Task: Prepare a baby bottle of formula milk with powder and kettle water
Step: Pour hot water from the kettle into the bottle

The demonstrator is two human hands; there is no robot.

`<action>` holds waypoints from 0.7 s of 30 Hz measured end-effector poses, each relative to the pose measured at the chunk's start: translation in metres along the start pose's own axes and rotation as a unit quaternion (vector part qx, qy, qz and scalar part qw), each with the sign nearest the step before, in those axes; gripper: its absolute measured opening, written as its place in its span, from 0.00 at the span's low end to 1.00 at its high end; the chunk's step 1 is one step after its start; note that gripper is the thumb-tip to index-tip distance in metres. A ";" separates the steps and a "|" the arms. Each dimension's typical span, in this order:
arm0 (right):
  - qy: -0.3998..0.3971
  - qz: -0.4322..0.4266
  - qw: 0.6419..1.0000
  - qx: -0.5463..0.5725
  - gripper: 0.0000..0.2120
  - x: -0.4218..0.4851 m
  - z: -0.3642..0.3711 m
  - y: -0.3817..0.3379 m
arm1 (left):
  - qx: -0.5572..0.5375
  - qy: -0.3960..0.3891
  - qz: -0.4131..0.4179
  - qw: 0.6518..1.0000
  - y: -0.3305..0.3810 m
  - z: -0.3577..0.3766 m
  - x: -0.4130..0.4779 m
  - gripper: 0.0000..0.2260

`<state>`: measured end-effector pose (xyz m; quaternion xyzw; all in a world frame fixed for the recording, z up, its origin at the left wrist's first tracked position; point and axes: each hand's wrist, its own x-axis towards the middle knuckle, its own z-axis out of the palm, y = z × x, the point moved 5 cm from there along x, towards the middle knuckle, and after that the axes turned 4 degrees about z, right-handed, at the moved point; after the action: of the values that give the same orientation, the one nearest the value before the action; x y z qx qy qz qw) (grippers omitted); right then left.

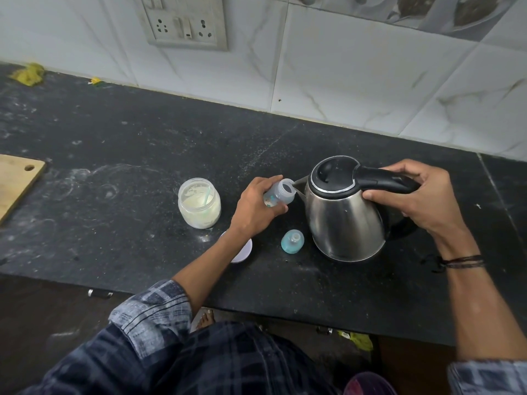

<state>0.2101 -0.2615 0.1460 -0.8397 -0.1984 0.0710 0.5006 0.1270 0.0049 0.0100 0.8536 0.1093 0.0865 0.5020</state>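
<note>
My left hand [258, 206] grips a small clear baby bottle [281, 195], tilted with its open mouth toward the spout of a steel kettle [345, 220]. The kettle stands on the black counter [142, 143], lid down. Around its black handle curls my right hand [422, 198]. The bottle's blue teat cap [292, 240] lies on the counter in front of the kettle. An open jar of white formula powder [199, 203], a scoop inside it, stands left of my left hand. The jar's white lid [243, 250] lies partly hidden under my left wrist.
A wooden cutting board [15, 181] sits at the counter's left edge. The tiled wall with a socket panel [185, 22] runs behind. Yellow scraps [28, 74] lie at the back left. The counter's front edge is close to my body.
</note>
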 end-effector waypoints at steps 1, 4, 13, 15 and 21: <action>-0.001 0.000 1.000 0.000 0.19 0.001 0.000 0.000 | 0.000 0.001 -0.001 1.000 -0.001 0.000 0.000 0.31; -0.004 -0.002 1.000 -0.006 0.19 0.002 0.001 -0.002 | 0.001 0.002 -0.004 1.000 -0.002 -0.001 0.000 0.31; -0.011 0.002 1.000 -0.016 0.18 0.006 0.003 -0.004 | 0.002 0.010 -0.006 1.000 -0.005 -0.003 -0.001 0.31; -0.014 0.001 1.000 -0.019 0.18 0.008 0.005 -0.005 | 0.005 0.010 -0.005 1.000 -0.005 -0.003 -0.002 0.31; -0.019 -0.001 1.000 -0.024 0.20 0.012 0.008 -0.008 | 0.004 0.015 -0.005 1.000 -0.006 -0.006 -0.002 0.32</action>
<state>0.2160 -0.2468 0.1497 -0.8500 -0.2102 0.0816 0.4761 0.1226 0.0121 0.0074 0.8537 0.1219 0.0962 0.4970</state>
